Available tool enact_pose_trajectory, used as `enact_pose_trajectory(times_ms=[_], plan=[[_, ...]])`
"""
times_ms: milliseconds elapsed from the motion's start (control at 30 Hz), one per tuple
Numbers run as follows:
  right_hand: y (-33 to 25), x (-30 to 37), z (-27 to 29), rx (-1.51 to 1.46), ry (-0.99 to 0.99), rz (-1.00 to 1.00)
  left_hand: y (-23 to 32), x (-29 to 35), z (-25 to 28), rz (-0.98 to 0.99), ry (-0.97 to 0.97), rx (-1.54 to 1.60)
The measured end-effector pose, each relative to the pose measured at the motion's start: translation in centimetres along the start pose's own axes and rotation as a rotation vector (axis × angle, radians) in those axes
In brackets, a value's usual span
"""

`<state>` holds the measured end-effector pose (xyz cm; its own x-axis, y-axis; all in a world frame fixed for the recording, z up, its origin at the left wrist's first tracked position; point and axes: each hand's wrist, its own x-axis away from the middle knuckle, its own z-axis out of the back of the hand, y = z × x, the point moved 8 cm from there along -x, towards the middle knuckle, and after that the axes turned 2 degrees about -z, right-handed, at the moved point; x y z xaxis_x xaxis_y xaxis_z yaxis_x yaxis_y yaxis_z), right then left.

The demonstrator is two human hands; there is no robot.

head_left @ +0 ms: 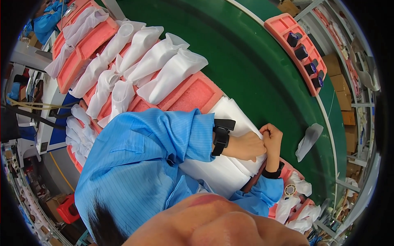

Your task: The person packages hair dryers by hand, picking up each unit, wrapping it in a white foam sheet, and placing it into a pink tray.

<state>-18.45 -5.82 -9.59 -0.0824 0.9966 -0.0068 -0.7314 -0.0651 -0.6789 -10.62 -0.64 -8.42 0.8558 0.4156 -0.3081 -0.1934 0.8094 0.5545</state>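
My left hand (245,146), with a black strap at its wrist, lies over a stack of flat white foam bags (223,174), its fingers curled in at the stack's right edge. Against it is my right hand (272,141), fingers bent and pressed together at that same edge. Between the two hands they seem to pinch the rim of a white bag; the fingertips are mostly hidden. Just beyond the stack stands a pink foam tray (197,92) with open compartments. Several items in white foam sleeves (174,76) lie across it.
A green conveyor belt (246,65) curves past on the far side. One loose white sleeve (309,141) lies on it at right. A pink tray (283,26) with several dark cylindrical parts (301,52) sits at its outer edge. More white-wrapped items (301,184) are at lower right.
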Motion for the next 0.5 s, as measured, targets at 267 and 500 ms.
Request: enact_pose_trajectory(times_ms=[267,500], plan=[[0.13,-0.05,-0.03,-0.010,-0.005,-0.031,0.01,-0.06,0.22,-0.002,-0.004,0.009],[-0.04,0.00,0.00,-0.009,-0.013,-0.033,-0.05,-0.07,0.19,0.002,-0.008,0.030]])
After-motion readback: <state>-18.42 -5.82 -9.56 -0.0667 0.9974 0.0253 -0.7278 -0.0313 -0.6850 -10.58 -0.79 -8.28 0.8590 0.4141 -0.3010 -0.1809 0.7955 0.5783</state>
